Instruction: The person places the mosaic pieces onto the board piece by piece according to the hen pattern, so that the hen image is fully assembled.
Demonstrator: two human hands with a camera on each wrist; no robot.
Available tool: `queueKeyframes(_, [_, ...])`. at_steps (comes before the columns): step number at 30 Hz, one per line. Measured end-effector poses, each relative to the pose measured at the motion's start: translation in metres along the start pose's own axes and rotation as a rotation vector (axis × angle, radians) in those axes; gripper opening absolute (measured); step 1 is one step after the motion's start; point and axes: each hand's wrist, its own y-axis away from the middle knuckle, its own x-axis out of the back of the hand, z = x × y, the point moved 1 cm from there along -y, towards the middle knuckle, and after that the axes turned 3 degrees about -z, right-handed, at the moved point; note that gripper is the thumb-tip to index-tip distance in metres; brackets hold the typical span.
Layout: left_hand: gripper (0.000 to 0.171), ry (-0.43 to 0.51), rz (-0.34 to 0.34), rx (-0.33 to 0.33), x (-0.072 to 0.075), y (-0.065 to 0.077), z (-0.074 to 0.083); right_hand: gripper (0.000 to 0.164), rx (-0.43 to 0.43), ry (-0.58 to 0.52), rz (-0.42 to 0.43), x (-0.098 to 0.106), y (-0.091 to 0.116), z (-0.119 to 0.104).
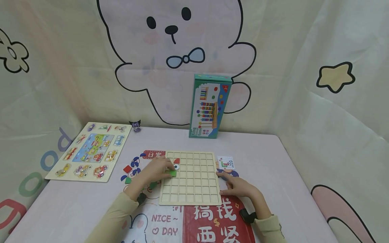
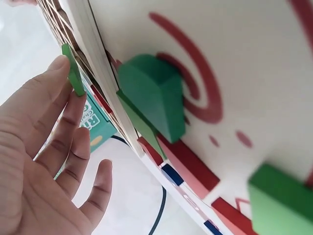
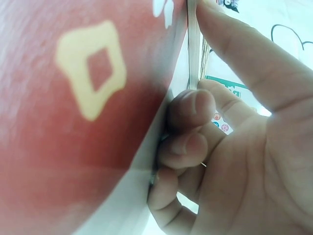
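Note:
My left hand pinches a small green tile between thumb and fingertips, close over the left part of a wooden grid board. Just above that tile, a red piece and a white piece with a dark round mark occupy squares of the grid. At the board's right edge is my right hand, its thumb and index finger extended and touching the side, the other fingers curled against the table. A pattern card with a small picture lies beyond this hand.
Loose coloured pieces, including a red one, are scattered left of the board. A picture puzzle board lies at the far left, near a small dark figurine. A green game box stands at the back edge.

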Motion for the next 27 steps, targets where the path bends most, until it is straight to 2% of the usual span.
queueKeyframes(10, [0.021, 0.020, -0.034, 0.018, -0.0029, -0.0042, 0.0029, 0.073, 0.007, -0.007, 0.000, 0.0006, 0.0009, -0.0015])
queueKeyframes(20, [0.019, 0.021, -0.039, -0.006, -0.0035, -0.0071, 0.0058, 0.072, -0.002, -0.003, 0.007, 0.0021, 0.0025, -0.0066])
queueKeyframes(27, [0.021, 0.045, -0.049, 0.020, -0.0043, -0.0075, 0.0067, 0.072, -0.009, -0.006, 0.005, 0.0023, 0.0028, -0.0080])
